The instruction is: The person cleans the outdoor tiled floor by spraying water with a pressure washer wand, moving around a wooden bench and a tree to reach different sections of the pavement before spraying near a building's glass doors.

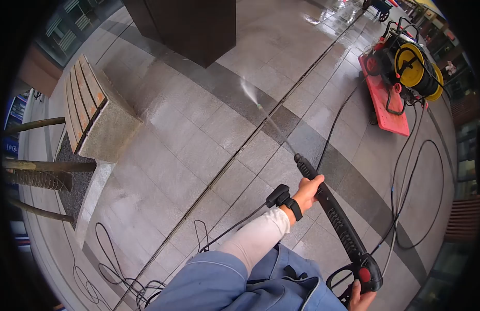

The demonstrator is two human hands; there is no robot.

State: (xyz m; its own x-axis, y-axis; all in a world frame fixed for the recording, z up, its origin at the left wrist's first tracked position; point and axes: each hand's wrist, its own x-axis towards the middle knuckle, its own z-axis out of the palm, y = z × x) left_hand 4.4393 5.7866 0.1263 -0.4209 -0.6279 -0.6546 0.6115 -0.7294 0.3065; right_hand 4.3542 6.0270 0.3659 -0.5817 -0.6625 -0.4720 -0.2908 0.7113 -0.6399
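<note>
A black pressure washer gun (338,220) with a long thin lance (279,129) slants across the view, its tip pointing up and left. White spray (248,91) leaves the nozzle (259,106) above the paving. My left hand (306,194) is closed around the front part of the gun, and a black strap with a small device sits on that wrist. At the rear handle, beside the trigger guard, my right hand (360,297) is wrapped round the grip. The gun hides part of its fingers.
A red flatbed cart (383,106) carries a machine and a yellow hose reel (410,65). Black hoses (395,207) loop across the right; thin cables (118,277) tangle at lower left. A bench (113,111) with wooden slats and a dark pillar (183,26) stand on the wet tiles.
</note>
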